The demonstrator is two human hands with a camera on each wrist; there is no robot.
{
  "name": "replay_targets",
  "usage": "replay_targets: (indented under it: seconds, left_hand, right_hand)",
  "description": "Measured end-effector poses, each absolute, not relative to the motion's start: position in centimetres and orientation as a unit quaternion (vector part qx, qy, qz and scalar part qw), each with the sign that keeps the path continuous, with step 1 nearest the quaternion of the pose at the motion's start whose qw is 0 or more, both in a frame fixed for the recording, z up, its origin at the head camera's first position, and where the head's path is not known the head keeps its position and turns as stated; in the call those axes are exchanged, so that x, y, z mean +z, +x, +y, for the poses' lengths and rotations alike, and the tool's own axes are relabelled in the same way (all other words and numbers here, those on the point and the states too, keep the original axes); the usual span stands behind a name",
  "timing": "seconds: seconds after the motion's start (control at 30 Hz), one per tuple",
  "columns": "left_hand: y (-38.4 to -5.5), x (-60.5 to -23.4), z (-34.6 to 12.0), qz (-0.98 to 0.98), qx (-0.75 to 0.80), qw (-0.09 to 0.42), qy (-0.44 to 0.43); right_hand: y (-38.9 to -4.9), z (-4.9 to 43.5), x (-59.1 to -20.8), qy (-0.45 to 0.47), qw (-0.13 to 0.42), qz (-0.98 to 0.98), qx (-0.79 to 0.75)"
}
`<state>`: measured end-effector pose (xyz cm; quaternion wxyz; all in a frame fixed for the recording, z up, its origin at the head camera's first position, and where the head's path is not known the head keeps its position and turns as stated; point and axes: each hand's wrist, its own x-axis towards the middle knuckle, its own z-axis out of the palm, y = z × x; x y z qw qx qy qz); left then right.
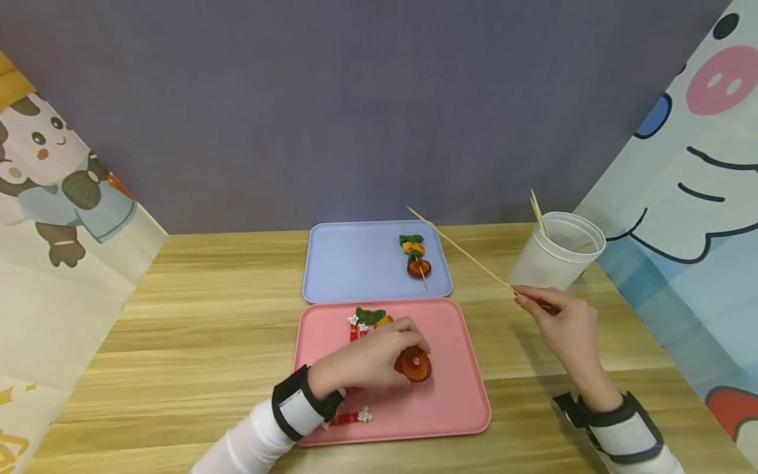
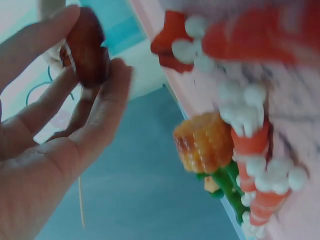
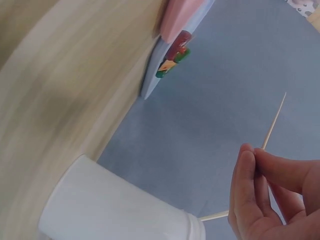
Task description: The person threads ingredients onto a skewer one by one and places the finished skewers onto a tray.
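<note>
In the head view my left hand [image 1: 376, 355] holds a toy brown mushroom [image 1: 416, 365] over the pink tray [image 1: 453, 415]. The left wrist view shows the mushroom [image 2: 87, 47] between my thumb and fingertips. Off to the right, my right hand [image 1: 565, 326] pinches a bare bamboo skewer [image 1: 462, 250] near its lower end, its point slanting up and left. In the right wrist view thumb and fingers grip the same skewer [image 3: 274, 122]. Beside my left hand lie a green piece [image 1: 370, 316], a corn chunk [image 2: 205, 142] and several red pieces with white knobbed ends [image 1: 346, 418].
Behind the pink tray stands a blue tray [image 1: 349, 263] bearing a loaded skewer [image 1: 414, 250] of green, yellow and brown pieces. A white tub [image 1: 545, 260] with several skewers [image 1: 537, 210] stands at right, near the grey back wall [image 1: 355, 118].
</note>
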<state>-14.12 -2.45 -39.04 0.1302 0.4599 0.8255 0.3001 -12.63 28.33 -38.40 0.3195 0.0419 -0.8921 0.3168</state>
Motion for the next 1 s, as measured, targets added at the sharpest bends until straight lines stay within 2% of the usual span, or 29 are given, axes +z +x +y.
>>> replay_targets:
  seconds: [0.3, 0.63, 1.0]
  left_hand:
    - [-16.3, -37.7, -3.9, 0.84, 0.346, 0.041, 0.416]
    - [-18.4, -36.2, -5.6, 0.839, 0.403, -0.032, 0.364]
    - [-20.2, -35.0, -7.1, 0.831, 0.483, -0.081, 0.262]
  right_hand:
    - [-13.2, 27.1, -37.5, 0.065, 0.317, -0.884, 0.336]
    - [-13.7, 26.0, -36.6, 0.087, 0.326, -0.874, 0.349]
    - [-12.6, 23.7, -33.9, 0.089, 0.312, -0.873, 0.365]
